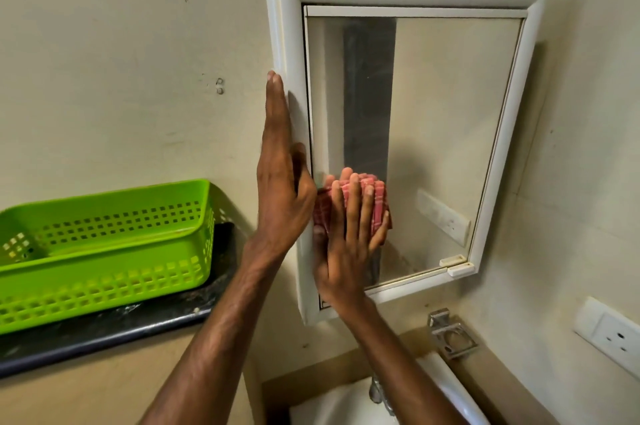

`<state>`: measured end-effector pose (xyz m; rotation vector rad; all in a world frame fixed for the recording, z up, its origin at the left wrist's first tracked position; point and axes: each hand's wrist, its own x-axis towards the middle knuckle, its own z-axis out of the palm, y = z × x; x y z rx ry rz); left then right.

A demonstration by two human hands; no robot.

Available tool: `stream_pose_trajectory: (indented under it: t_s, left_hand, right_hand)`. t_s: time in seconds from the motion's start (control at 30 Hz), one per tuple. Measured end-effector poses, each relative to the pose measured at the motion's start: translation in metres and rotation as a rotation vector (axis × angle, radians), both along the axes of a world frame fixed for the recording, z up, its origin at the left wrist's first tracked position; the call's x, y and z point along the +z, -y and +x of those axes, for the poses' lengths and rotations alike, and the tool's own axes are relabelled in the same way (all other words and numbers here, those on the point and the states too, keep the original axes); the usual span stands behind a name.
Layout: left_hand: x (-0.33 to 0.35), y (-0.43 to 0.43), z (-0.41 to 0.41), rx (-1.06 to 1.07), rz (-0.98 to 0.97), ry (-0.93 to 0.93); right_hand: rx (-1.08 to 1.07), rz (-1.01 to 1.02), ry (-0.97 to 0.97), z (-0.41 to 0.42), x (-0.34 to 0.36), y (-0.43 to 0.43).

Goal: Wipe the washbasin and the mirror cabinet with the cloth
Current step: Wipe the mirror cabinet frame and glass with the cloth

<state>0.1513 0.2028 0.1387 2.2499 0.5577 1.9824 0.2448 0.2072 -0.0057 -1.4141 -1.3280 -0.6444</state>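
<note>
The white-framed mirror cabinet [498,147] hangs on the wall, its door shut. My right hand [346,244] presses a red checked cloth [379,196] flat against the lower left of the mirror glass, fingers spread over it. My left hand [280,182] lies flat and open along the cabinet's left frame, fingers pointing up, thumb on the frame's front. Below, only a part of the white washbasin [332,404] shows, with a metal tap [379,393] partly hidden behind my right forearm.
A green perforated plastic basket [104,244] sits on a dark stone shelf [104,331] at the left. A metal holder [450,334] is fixed to the wall under the cabinet. A white wall socket [613,334] is at the right.
</note>
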Motion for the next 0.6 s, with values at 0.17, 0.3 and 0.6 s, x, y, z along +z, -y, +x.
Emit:
stream_pose_trajectory:
  t_s: [0.17,0.3,0.6]
  left_hand:
    - [-0.002,-0.005,-0.004,0.036,0.017,0.046]
    - [-0.005,-0.009,-0.007,0.123,-0.048,0.078]
    - [-0.005,-0.006,-0.013,0.163,-0.036,0.048]
  right_hand:
    - [0.004,-0.039,0.202,0.056,0.004,0.000]
    - [-0.053,0.000,-0.013,0.072,0.008,-0.002]
    - [0.087,-0.035,0.044,-0.010,-0.023,0.005]
